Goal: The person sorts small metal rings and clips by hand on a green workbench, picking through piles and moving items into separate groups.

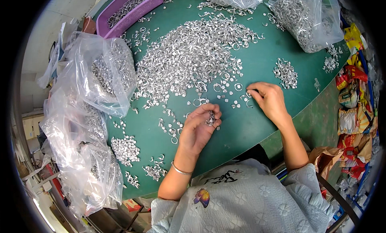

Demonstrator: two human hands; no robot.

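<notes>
My left hand (201, 126) is curled, palm up, around a few small silver metal pieces (210, 119) near the table's front edge. To its right, my right hand (270, 99) has thumb and forefinger brought together at a small curved silver piece (248, 101) on the green table (241, 132). Its exact shape is partly covered by the fingertips. Beyond both hands spreads a large heap of small silver metal pieces (189, 52), some curved, some ring-shaped. Several loose rings and small blocks lie between my hands and the heap, among them a ring (238, 87).
Small separate piles lie on the right (285, 74) and front left (125, 149). Clear plastic bags of metal pieces stand at left (108, 68) and far right (299, 25). A purple basket (138, 11) sits far left. Colourful packages (350, 112) lie beyond the right edge.
</notes>
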